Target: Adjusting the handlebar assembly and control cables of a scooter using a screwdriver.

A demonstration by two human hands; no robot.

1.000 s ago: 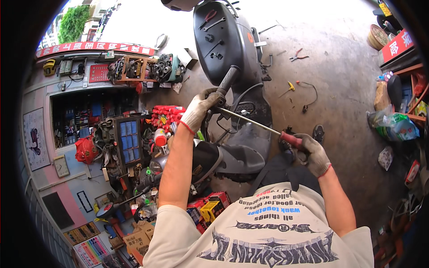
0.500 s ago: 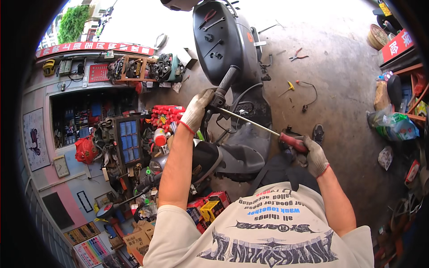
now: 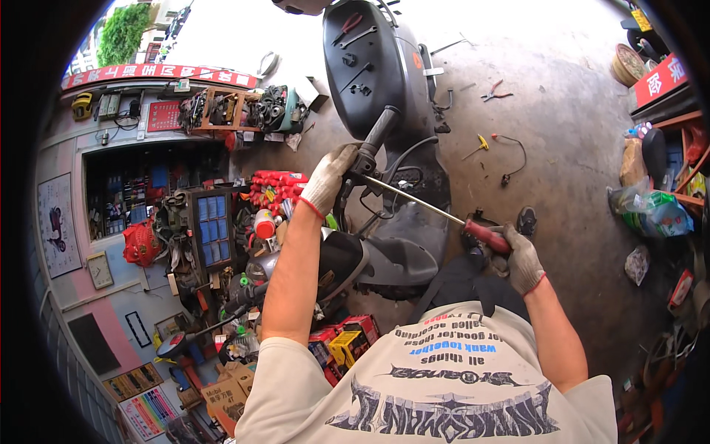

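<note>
My left hand [image 3: 329,180], in a pale work glove with a red cuff, is closed around the control housing [image 3: 361,160] on a scooter's handlebar, just below the black rubber grip [image 3: 381,129]. My right hand [image 3: 523,260], gloved the same way, holds a long screwdriver [image 3: 485,235] by its red handle. The thin metal shaft slants up and left, and its tip meets the housing beside my left fingers. What the tip touches exactly is too small to tell. Behind the handlebar are the scooter's dark footboard [image 3: 410,222] and its black seat [image 3: 364,81].
Pliers [image 3: 346,28], a wrench [image 3: 359,37] and small parts lie on the seat. On the concrete floor are more pliers [image 3: 497,90], a yellow-handled tool [image 3: 481,142] and a cable [image 3: 522,152]. Cluttered shelves, cardboard boxes [image 3: 226,396] and a mirror [image 3: 171,345] crowd the left.
Both hands keep the same hold, with the screwdriver still against the housing. Only the whole view has shifted slightly.
</note>
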